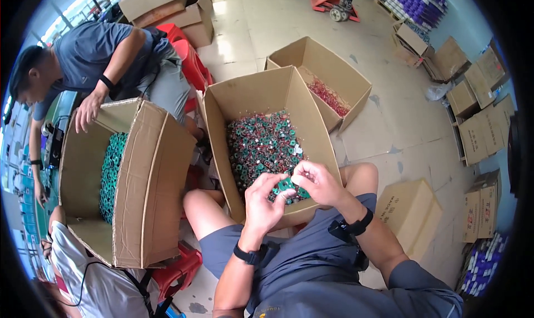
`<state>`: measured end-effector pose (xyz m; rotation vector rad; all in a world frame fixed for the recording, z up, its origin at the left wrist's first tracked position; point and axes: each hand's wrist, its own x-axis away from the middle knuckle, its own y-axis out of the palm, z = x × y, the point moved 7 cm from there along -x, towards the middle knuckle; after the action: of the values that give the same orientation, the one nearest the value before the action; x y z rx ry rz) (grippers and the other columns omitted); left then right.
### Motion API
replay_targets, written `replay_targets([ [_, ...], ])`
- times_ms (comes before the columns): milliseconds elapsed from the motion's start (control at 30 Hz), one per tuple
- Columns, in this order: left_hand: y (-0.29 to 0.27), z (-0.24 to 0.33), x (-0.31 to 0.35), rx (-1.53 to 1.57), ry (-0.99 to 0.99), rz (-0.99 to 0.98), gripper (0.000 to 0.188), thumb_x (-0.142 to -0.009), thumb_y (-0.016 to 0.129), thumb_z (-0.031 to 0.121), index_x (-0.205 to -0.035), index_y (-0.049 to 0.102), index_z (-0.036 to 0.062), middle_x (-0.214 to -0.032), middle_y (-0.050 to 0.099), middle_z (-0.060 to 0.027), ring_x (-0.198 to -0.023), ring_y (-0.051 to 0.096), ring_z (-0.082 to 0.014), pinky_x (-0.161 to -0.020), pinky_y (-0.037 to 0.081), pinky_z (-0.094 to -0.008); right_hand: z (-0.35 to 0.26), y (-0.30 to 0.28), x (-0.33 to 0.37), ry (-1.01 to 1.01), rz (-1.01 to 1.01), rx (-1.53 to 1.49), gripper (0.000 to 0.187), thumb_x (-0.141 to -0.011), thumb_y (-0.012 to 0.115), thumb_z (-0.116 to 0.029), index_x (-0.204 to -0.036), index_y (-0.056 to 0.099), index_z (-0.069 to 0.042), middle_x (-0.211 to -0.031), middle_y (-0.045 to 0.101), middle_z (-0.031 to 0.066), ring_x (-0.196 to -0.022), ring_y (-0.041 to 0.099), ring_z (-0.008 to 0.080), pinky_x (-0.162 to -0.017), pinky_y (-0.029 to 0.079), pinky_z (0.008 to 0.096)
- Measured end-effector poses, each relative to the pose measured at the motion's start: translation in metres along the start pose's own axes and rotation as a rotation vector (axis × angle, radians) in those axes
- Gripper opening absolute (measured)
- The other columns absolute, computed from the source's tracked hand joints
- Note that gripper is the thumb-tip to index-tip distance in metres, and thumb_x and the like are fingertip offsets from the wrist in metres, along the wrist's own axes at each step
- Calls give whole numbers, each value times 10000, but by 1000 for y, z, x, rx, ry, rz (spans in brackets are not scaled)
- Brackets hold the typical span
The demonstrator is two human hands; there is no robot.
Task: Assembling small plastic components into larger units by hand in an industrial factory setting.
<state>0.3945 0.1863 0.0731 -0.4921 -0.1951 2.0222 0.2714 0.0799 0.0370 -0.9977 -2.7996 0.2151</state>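
My left hand (266,202) holds a small green round part (286,185) between thumb and fingers. My right hand (318,183) is closed in a pinch at the part's right edge; what its fingertips grip is too small to make out. Both hands are above the near side of a tall open cardboard box (308,123). Inside that box lies a heap of green ring-shaped parts (261,143) mixed with red and dark bits. My wrists each wear a black band.
Left stands another cardboard box (153,187) of green rings, with a co-worker's hand (89,111) on its rim. Another person's white sleeve (97,282) is below it. Beyond my box stands a carton (356,92) with red pieces. Red stools (192,62) and a tan carton (409,212) stand nearby.
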Motion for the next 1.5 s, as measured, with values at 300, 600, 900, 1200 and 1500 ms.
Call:
replay_targets([
  [300, -2, 1, 0, -3, 45, 11, 323, -749, 782, 13, -1063, 706, 2, -920, 683, -150, -837, 688, -289, -759, 552, -345, -10, 4, -1, -43, -29, -12, 111, -932, 648, -97, -863, 603, -23, -727, 538, -27, -654, 472, 35, -574, 409, 244],
  [600, -3, 0, -4, -32, 20, 27, 320, -758, 794, 32, -1064, 706, 7, -905, 670, -146, -797, 670, -281, -741, 544, -340, -11, -2, -3, -59, -16, -25, 128, -935, 635, -116, -872, 592, -13, -760, 571, 3, -697, 504, 58, -616, 442, 260],
  [900, -1, -5, 10, -63, -10, 45, 348, -727, 832, 47, -1054, 718, 7, -904, 686, -120, -826, 674, -221, -771, 534, -314, -19, 11, 11, -271, -46, 137, 121, -962, 629, -115, -891, 586, -27, -781, 552, -20, -735, 506, 68, -645, 434, 256],
  [1200, 4, 0, 2, -34, -8, 8, 331, -748, 796, 14, -1068, 710, 11, -910, 667, -134, -807, 664, -268, -769, 536, -345, 2, -3, 6, -82, -8, -53, 131, -936, 632, -121, -879, 591, -11, -730, 577, 33, -643, 505, 95, -588, 426, 288],
  [1500, 7, 1, 1, -125, 19, 23, 356, -735, 807, 27, -1076, 707, 10, -893, 668, -136, -797, 661, -267, -753, 531, -337, 10, -6, 0, 19, 1, -40, 150, -933, 635, -119, -856, 582, -3, -762, 584, 47, -711, 543, 110, -647, 463, 298],
])
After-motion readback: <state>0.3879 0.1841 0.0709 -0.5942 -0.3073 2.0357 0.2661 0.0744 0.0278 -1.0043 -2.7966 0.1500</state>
